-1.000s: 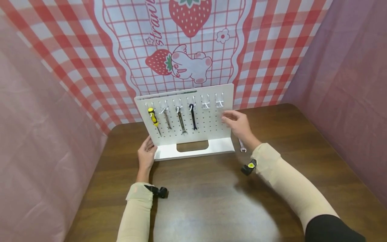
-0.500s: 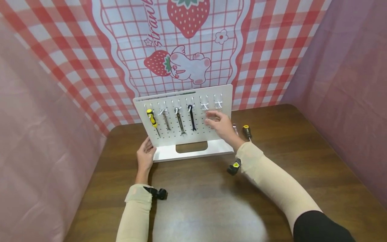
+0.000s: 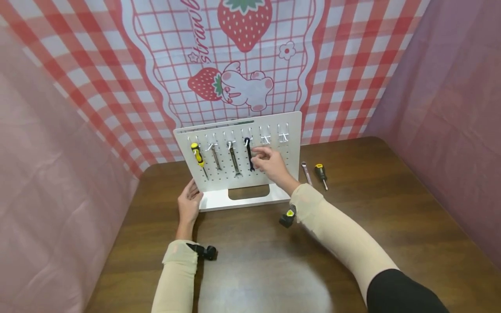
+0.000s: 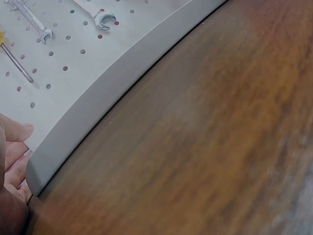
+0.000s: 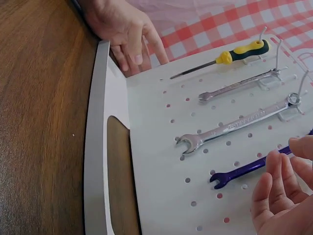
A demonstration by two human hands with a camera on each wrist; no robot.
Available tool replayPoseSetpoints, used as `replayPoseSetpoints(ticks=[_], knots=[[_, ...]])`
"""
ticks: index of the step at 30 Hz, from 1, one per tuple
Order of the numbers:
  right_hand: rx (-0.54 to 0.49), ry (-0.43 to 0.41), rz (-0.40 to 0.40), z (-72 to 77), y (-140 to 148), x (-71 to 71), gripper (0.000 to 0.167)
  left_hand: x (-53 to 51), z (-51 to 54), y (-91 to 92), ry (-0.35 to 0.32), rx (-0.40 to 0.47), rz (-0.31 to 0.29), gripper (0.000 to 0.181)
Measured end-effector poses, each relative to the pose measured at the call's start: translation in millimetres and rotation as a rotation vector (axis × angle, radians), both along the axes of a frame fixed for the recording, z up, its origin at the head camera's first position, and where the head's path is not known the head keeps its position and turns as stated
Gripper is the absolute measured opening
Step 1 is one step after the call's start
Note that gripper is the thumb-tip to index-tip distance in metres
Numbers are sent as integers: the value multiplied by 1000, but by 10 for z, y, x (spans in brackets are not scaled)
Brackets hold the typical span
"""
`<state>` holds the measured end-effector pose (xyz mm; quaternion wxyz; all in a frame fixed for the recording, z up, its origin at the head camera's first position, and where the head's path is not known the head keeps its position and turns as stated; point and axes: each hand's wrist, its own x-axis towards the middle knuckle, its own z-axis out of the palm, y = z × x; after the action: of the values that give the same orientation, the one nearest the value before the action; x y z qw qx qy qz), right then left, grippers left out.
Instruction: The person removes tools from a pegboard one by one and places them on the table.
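Left hand (image 3: 188,203): grip grasping the left end of the pegboard, thumb in front and fingers behind the edge; it seems to be there to steady the board.
Pegboard (image 3: 223,183): upright with a slight backward lean, its base resting on the counter (image 3: 250,248).
Yellow screwdriver (image 3: 198,155): on the leftmost hook, handle up, shaft pointing down.
Small wrench (image 3: 215,157): on the next hook, hanging a little aslant.
Large wrench (image 3: 234,160): on the third hook, ring end up, jaw end down.
Dark wrench (image 3: 249,153): on the fourth hook, hanging down the board just beside the right fingertips; it looks purple from the right wrist.
Right hand (image 3: 273,167): grip released, fingers loosely bent at the dark wrench's shaft; whether a fingertip touches it, I cannot tell. The step in hand looks like a reach to that wrench. Handling it would call for thumb and finger to close on the shaft, then raise the ring clear of its hook without knocking the large wrench alongside.
Bare hooks (image 3: 283,137): two, at the board's right, carrying no tool.
Loose wrench (image 3: 306,171): flat on the counter past the board's right end, lower end meeting the sleeve in view.
Black screwdriver (image 3: 320,172): furthest right, lying near the loose wrench, tip toward the person.
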<state>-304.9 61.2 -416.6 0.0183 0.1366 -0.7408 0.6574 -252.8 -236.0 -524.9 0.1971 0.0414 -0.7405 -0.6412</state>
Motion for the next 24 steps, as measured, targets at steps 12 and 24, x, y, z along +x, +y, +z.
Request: replayPoseSetpoints(ticks=[12,24], knots=[[53,14,42,61,-107,-50,31,33,53,14,-5,1,-13,57],[109,-4,9,145,-136,-31,12,1,13,13,6,5,-1,57]])
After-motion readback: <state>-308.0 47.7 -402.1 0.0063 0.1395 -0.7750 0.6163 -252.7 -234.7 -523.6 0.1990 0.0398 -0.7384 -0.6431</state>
